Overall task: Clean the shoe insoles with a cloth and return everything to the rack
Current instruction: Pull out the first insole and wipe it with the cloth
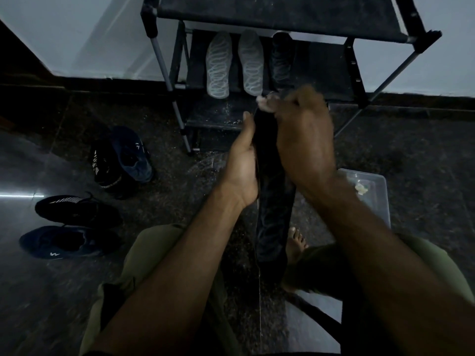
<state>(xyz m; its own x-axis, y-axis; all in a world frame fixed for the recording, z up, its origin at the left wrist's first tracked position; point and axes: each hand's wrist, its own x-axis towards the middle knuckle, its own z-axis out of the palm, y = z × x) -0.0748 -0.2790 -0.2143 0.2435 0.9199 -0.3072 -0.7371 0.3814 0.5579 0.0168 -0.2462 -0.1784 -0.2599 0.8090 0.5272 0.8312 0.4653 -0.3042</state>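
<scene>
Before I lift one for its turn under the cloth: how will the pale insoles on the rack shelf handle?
Probably light and bendy: each pale insole looks thin and flat. Likely not slippery, given the loop-patterned surface. The dark insole that the left hand and right hand hold stays fairly straight, so expect flex rather than total flop.

Both forearms are bare to the edge of the view, with no sleeve, watch or ring visible. The legs wear olive-green trousers [144, 255], which look loose and creased at the knee in this dim light. One foot [295, 244] is bare.
</scene>
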